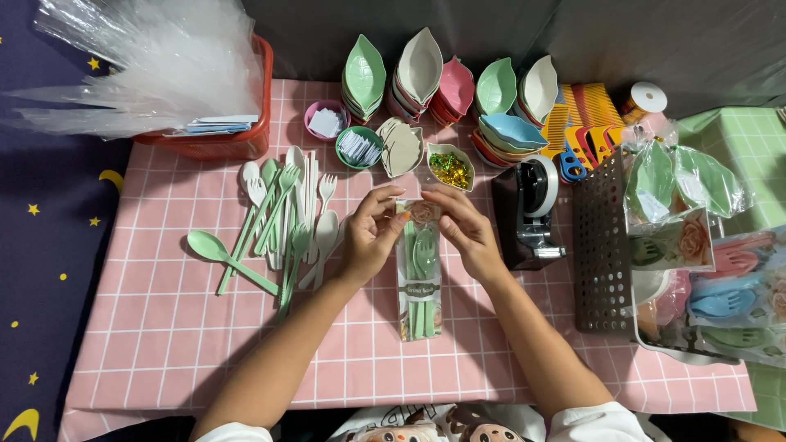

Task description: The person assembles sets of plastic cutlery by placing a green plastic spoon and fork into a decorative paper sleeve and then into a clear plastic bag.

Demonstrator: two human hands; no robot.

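Note:
A long clear packet (420, 286) with green cutlery inside lies upright on the pink checked tablecloth (164, 327). My left hand (370, 236) and my right hand (463, 231) both pinch its top end, where a floral flap sits. A pile of loose green and white spoons and forks (282, 221) lies just left of my left hand.
Stacks of leaf-shaped dishes (426, 78) line the far edge, with small bowls of paper slips (359, 147) and gold-green bits (450, 169). A black tape dispenser (532, 214) stands right of my hands. A brown perforated basket (602, 245) holds finished packets. A red bin (221, 135) holds clear bags.

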